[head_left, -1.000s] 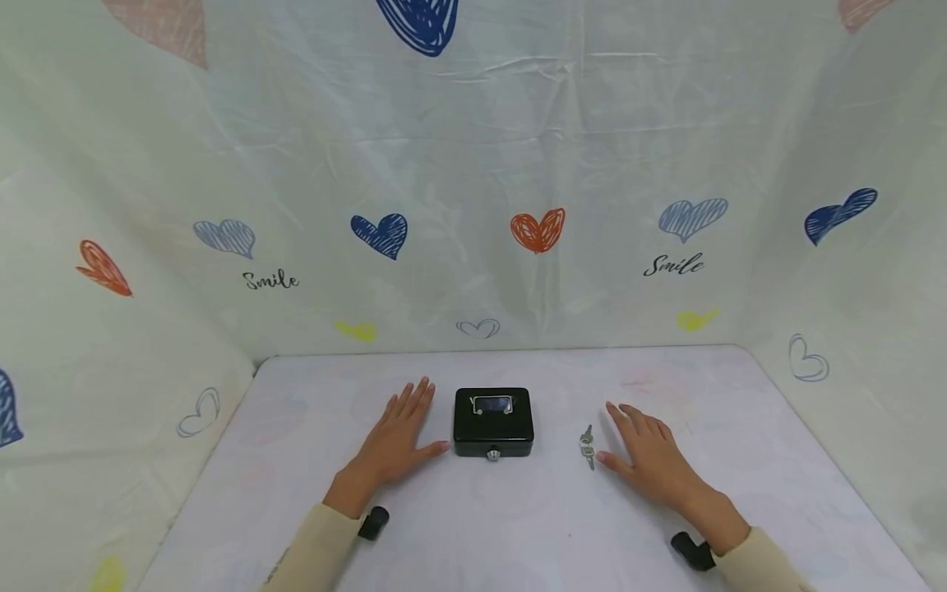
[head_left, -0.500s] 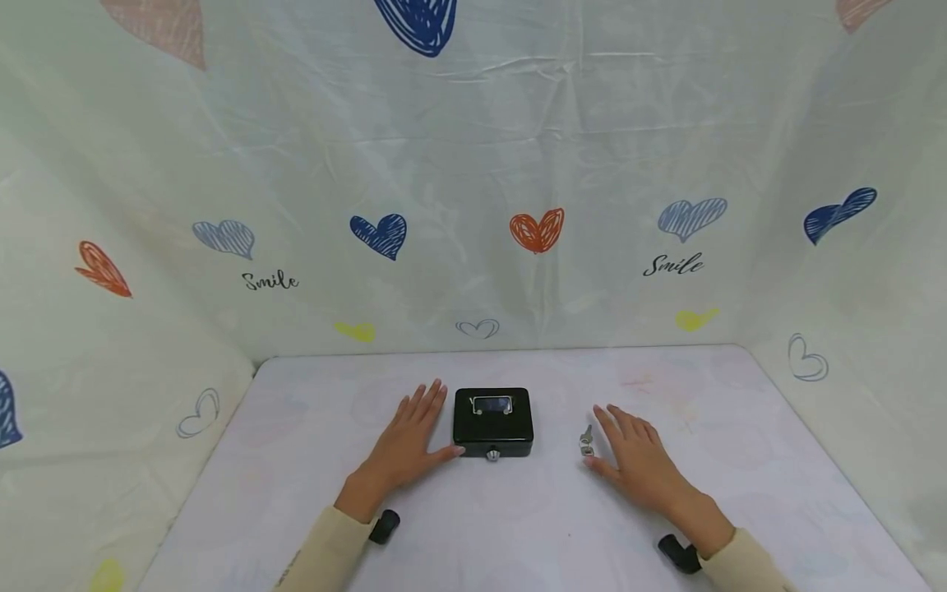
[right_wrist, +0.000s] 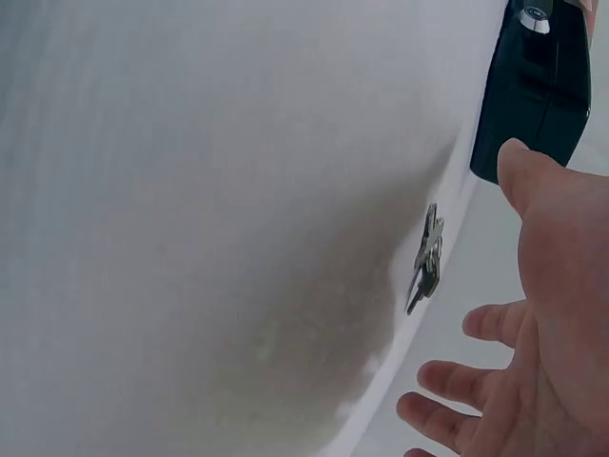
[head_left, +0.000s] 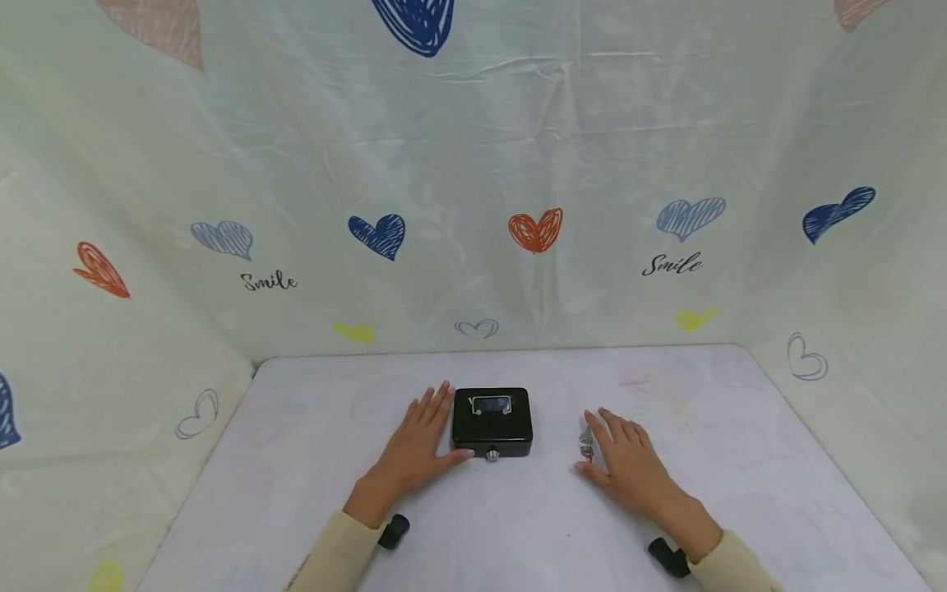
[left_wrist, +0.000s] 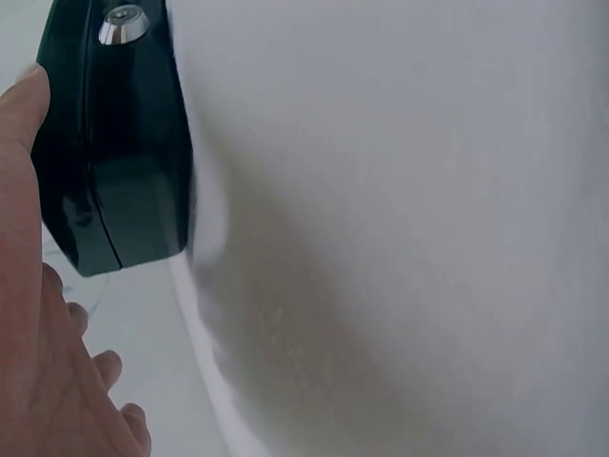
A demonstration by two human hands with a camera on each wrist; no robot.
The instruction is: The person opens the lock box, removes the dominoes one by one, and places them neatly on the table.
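A small black cash box lies closed on the table, its round silver lock on the front side and a metal handle on its lid. My left hand is spread at the box's left side, thumb right at the front left corner and fingers straight. To the right of the box lies a small bunch of silver keys. Above them hovers my right hand, its fingers relaxed and spread, with thumb and forefinger either side of the keys. Nothing is gripped by either hand.
The white table has rounded back corners. Behind it and along both sides hangs a pale curtain printed with hearts and the word Smile. A black wrist camera sits under the left wrist, another under the right.
My left hand has moved right, up to the box's side. The right hand has moved left over the keys, partly covering them. Box and keys have stayed in place.
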